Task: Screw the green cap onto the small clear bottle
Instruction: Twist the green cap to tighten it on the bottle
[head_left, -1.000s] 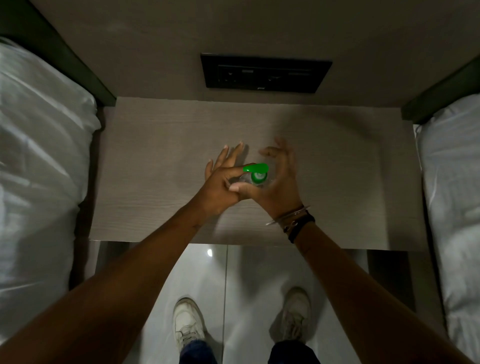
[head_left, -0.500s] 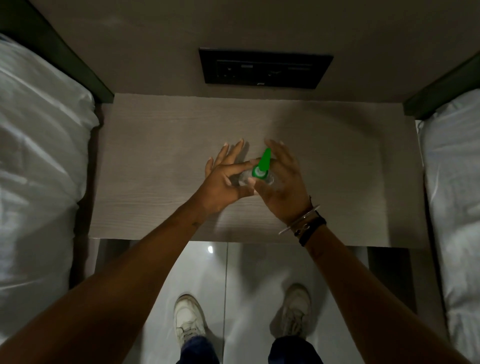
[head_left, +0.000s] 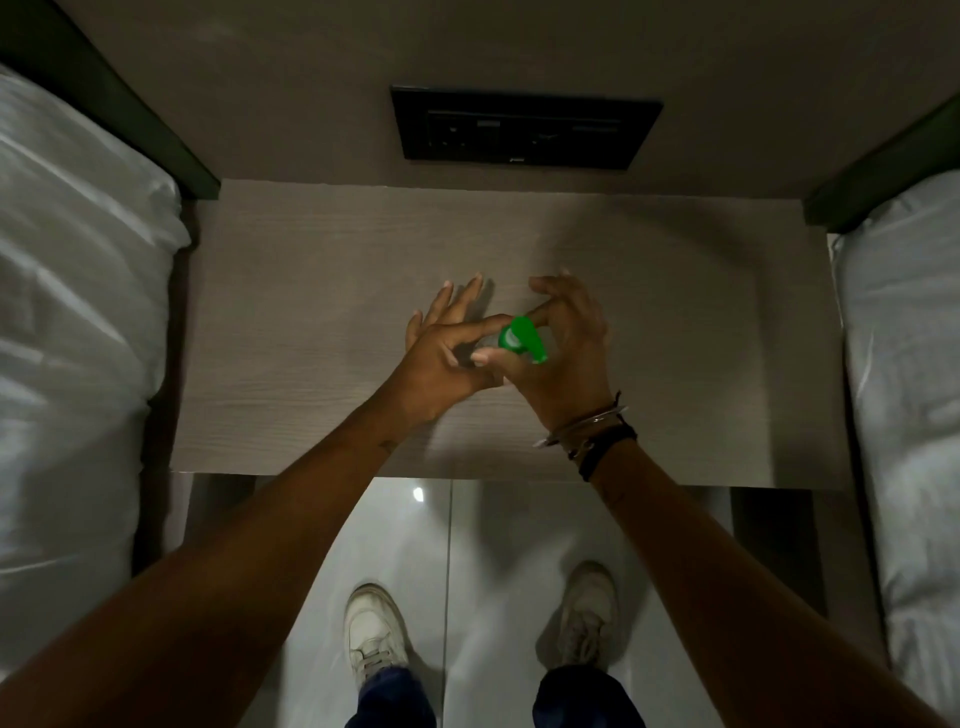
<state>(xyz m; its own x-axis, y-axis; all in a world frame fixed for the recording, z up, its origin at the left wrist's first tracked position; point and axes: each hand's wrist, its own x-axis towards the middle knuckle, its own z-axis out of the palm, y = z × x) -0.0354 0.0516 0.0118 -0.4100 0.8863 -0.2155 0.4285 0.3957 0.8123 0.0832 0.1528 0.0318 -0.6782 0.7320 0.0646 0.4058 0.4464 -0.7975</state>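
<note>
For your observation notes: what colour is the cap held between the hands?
Bright green cap, clearest in the head view.

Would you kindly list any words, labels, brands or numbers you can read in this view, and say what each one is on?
No text can be read.
Black wall panel: small pale marks near its lower edge and on its face, too small and blurred to read.
Green cap: a pale patch on its surface, no legible lettering.
Bottle: hidden between the left hand and right hand; no label visible.

Cap (head_left: 521, 339) – green; table (head_left: 311, 322) – pale woodgrain
</note>
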